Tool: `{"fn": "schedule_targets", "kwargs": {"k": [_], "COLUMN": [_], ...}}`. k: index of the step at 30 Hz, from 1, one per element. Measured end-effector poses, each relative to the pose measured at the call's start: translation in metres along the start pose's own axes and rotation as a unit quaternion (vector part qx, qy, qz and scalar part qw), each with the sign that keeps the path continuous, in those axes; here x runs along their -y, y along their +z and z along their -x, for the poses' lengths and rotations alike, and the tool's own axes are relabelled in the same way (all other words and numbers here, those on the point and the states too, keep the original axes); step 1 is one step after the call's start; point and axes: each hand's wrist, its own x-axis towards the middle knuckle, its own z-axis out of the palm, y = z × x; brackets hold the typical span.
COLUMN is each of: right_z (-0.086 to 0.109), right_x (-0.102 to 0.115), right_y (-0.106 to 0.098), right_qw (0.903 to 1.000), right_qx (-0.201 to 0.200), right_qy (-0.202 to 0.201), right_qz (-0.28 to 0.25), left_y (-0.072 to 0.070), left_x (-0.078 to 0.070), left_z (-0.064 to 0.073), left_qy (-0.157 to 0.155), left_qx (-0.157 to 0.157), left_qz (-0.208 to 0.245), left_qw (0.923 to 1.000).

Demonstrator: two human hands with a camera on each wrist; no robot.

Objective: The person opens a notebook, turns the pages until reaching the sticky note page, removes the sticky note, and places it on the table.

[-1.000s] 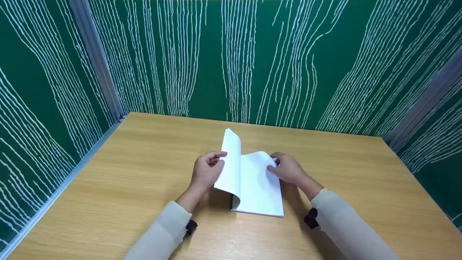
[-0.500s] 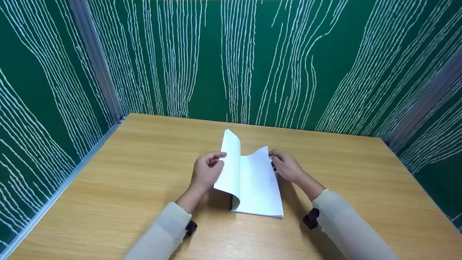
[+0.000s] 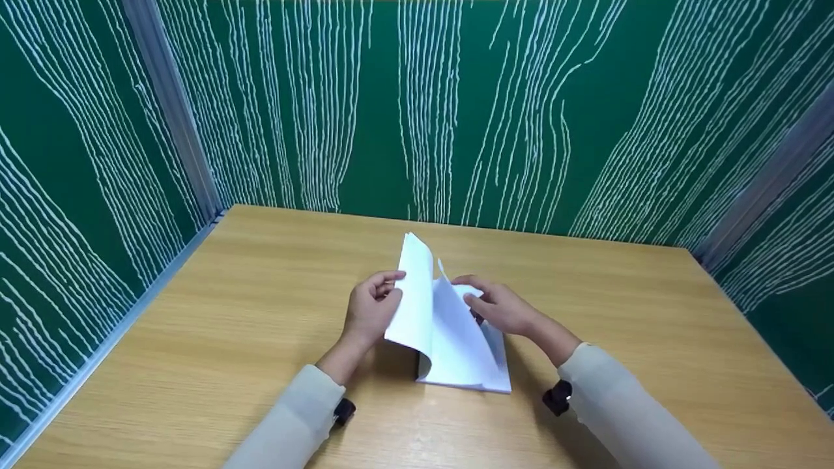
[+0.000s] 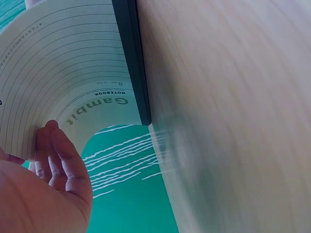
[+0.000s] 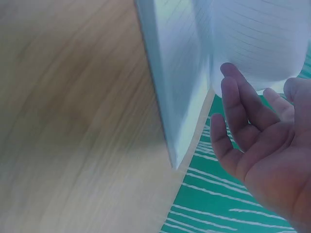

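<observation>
An open notebook [image 3: 456, 352] with white pages lies on the table. Its dark spine [image 4: 132, 58] and lined paper printed "Gambit" and "NOTEBOOK" show in the left wrist view. My left hand [image 3: 374, 306] pinches the raised left-side pages [image 3: 415, 293], thumb in front and fingers behind. On the other side, my right hand [image 3: 502, 306] pinches a lifted page [image 3: 456, 326] near its far outer corner, bending it up and leftward over the pages beneath. In the right wrist view, the fingers of this hand [image 5: 267, 131] lie behind the curved lined page [image 5: 257, 39].
The notebook rests near the middle of a wooden table [image 3: 260, 273]. Green walls [image 3: 378, 117] with white wavy lines surround its back and sides. A dark device sits under each wrist [image 3: 557, 397].
My right hand has moved left, lifting a page from the right side and folding it toward the spine. My left hand keeps holding its pages in nearly the same spot.
</observation>
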Motion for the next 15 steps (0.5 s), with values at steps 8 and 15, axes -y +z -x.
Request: {"fn": "schedule_targets", "kwargs": {"k": [8,15], "right_z": [0.004,0.006], "right_x": [0.016,0.024], "right_y": [0.008,0.015], "right_qw": [0.9992,0.9945], "right_qx": [0.02,0.004], "right_qy": [-0.016,-0.057], "right_qz": [0.029,0.088], "left_y": [-0.001,0.003], "left_x": [0.0,0.028], "left_z": [-0.001,-0.013], "left_qy": [0.002,0.015], "left_qx": [-0.002,-0.014], "left_qz": [0.003,0.003], "left_qw": [1.0,0.9998]}}
